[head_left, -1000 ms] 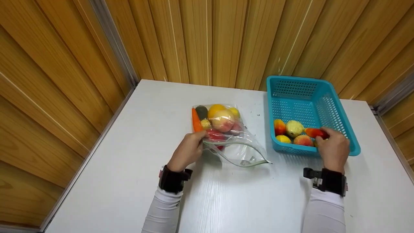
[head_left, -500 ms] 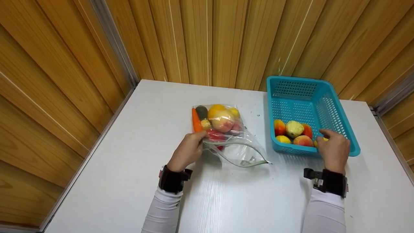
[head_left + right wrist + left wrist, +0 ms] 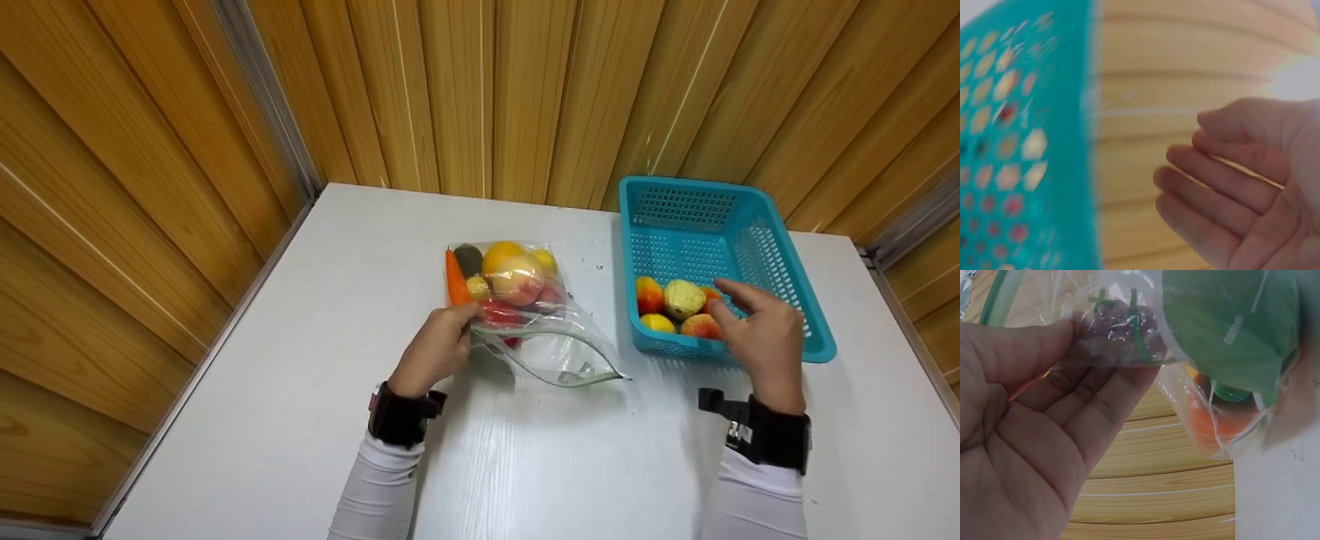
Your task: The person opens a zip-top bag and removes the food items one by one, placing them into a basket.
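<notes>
My left hand point(image 3: 437, 346) pinches the near left edge of a clear zip bag point(image 3: 559, 352), whose green-lined mouth gapes toward me. Inside the bag lie a carrot point(image 3: 456, 279), a dark green fruit point(image 3: 468, 261), an orange point(image 3: 501, 256), a peach point(image 3: 517, 280) and a red item point(image 3: 501, 313). In the left wrist view, thumb and fingers clamp the printed plastic point(image 3: 1230, 332). My right hand point(image 3: 765, 341) hovers over the near right of a blue basket point(image 3: 821, 341); the right wrist view shows its fingers point(image 3: 1213, 180) loosely extended, holding nothing.
In the basket's near end lie a pale yellow-green fruit point(image 3: 683, 299), a red-yellow mango point(image 3: 649, 295), a lemon point(image 3: 658, 323) and a peach point(image 3: 701, 327). Wood-panelled walls point(image 3: 525, 97) border the white table point(image 3: 360, 262) at the back and left.
The red-and-yellow item that my right hand gripped a second ago has left its fingers. That hand has since spread its fingers and shifted slightly left. My left hand and the bag stay put.
</notes>
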`<control>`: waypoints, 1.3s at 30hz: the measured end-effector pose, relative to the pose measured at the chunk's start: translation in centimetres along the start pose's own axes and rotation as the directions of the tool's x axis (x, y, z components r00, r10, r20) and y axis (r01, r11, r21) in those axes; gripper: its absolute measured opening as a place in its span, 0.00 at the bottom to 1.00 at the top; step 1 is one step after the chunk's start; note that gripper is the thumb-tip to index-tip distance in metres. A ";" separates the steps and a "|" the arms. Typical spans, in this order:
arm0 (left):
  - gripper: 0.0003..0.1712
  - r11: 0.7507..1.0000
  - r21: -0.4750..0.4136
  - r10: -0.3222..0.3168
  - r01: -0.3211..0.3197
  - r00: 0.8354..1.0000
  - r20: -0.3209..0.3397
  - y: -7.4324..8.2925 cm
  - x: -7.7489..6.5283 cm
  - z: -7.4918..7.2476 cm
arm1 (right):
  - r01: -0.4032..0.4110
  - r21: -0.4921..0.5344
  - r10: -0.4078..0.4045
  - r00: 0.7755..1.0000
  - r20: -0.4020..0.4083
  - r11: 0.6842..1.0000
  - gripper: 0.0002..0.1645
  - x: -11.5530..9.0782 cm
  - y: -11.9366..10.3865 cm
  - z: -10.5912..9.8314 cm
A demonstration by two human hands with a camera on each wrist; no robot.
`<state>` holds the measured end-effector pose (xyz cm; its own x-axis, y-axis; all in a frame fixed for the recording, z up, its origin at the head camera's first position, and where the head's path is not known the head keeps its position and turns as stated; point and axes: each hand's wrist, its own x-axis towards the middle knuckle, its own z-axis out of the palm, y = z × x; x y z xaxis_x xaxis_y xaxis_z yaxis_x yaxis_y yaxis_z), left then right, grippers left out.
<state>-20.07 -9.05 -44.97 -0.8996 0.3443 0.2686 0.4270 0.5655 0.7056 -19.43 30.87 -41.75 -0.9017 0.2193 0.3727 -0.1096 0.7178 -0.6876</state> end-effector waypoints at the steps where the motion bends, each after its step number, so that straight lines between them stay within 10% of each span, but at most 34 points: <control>1: 0.18 1.000 0.000 0.002 -0.002 1.000 -0.001 0.0 0.0 0.0 | 0.042 0.027 -0.042 0.999 -0.004 0.999 0.19 -0.2 -0.6 0.0; 11: 0.18 1.000 0.004 0.002 -0.002 1.000 -0.002 0.1 -0.1 0.0 | 0.366 0.273 -0.396 0.916 0.063 0.890 0.24 -2.6 -5.9 1.1; 24: 0.18 1.000 -0.011 -0.003 0.003 1.000 -0.003 0.1 -0.1 -0.1 | 0.522 0.418 -0.659 0.679 0.324 0.744 0.19 -4.1 -8.0 4.8; 29: 0.18 1.000 -0.005 0.012 -0.012 1.000 -0.011 0.1 0.0 -0.1 | 0.491 0.417 -0.644 0.595 0.481 0.765 0.14 -4.1 -7.9 6.9; 34: 0.14 1.000 -0.010 0.016 -0.016 1.000 -0.019 0.1 0.0 0.0 | 0.469 0.350 -0.580 0.564 0.587 0.811 0.14 -4.0 -7.5 9.1; 39: 0.12 1.000 -0.008 0.022 -0.022 0.999 -0.026 0.1 -0.1 0.0 | 0.545 0.230 -0.567 0.604 0.560 0.807 0.14 -4.2 -7.2 11.4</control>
<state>-19.97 -9.03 -44.97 -0.8922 0.3365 0.3012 0.4460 0.5520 0.7045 -19.61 17.24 -45.48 -0.7165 -0.6446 0.2667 -0.6757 0.5463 -0.4949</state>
